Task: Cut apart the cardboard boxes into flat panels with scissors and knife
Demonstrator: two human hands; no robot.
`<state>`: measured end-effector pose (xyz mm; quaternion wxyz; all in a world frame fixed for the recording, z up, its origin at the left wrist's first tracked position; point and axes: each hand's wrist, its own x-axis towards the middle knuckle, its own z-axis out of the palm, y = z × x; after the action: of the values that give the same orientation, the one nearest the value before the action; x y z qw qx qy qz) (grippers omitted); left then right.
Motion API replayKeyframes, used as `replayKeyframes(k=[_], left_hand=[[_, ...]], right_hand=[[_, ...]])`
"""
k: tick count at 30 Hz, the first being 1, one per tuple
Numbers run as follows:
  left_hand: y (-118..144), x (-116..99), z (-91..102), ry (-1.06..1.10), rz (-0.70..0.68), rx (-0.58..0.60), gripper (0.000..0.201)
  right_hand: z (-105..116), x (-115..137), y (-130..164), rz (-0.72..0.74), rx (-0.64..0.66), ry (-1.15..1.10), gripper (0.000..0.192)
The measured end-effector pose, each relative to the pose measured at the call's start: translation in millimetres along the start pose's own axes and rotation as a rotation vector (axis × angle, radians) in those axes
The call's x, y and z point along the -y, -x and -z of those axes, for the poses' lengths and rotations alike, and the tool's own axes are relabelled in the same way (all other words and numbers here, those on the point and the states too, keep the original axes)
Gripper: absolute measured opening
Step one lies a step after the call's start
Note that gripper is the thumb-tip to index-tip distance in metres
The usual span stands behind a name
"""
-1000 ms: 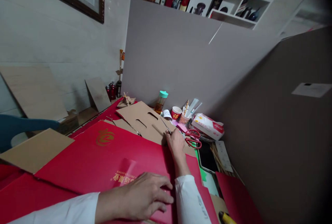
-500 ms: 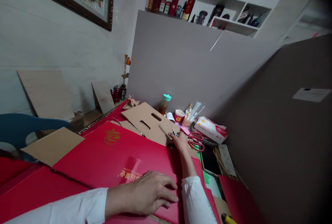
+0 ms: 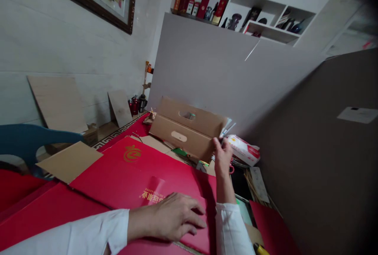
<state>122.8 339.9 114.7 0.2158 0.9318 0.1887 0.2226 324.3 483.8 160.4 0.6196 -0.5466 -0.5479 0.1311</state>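
My left hand (image 3: pixel 180 216) lies palm down on a flattened red cardboard box (image 3: pixel 109 180) with gold printing, fingers slightly apart. Farther off, my right hand (image 3: pixel 222 156) grips the right end of a piece of brown cardboard (image 3: pixel 203 145). This piece is raised off the table and bent along a crease, with an oval handle slot in each half. Beneath it show bits of green and other brown cardboard. Part of a red scissors handle (image 3: pixel 232 168) peeks out beside my right wrist, the rest hidden.
A tissue pack (image 3: pixel 243 150) sits right of the cardboard, near a dark tablet-like panel (image 3: pixel 239 182). A yellow-and-black tool handle (image 3: pixel 260 249) lies at the lower right. The grey partition (image 3: pixel 221 74) rises behind the table. A blue chair (image 3: pixel 26 145) stands at left.
My right hand has lifted the brown cardboard from lying flat to a tilted, folded position, hiding the cups and bottle behind it. My left hand has stayed on the red cardboard.
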Motion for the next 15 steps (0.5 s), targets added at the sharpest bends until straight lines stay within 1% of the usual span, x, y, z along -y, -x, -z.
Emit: replayKeyframes(k=[2,3,5,8,10,12,14,15], left_hand=[[-1,0,0.5,0.036,0.004,-0.001,0.022],[-1,0,0.7,0.048,-0.003,-0.007,0.022],[-1,1,0.6,0.037,-0.037,-0.027,0.021],[2,1,-1.0,-0.068,-0.108,-0.068,0.016],[5,0,-2.8,-0.174,-0.18,-0.095,0.014],[8,-3,-4.6,-0.281,-0.26,-0.11,0.015],[12,-8,-5.6,-0.332,-0.317,-0.116,0.015],[13,-10,-5.5,-0.323,-0.325,-0.113,0.016]], right_hand=[[14,21,-5,0.033,-0.131,0.025,0.025],[22,33,-5,0.042,-0.17,0.046,0.026],[36,55,-1,0.053,-0.2,0.092,0.027],[60,80,17,0.023,-0.225,0.167,0.027],[77,87,35,-0.039,-0.258,0.187,0.028],[92,87,56,-0.124,-0.281,0.164,0.031],[105,85,78,-0.211,-0.282,0.109,0.034],[110,83,89,-0.249,-0.279,0.075,0.035]])
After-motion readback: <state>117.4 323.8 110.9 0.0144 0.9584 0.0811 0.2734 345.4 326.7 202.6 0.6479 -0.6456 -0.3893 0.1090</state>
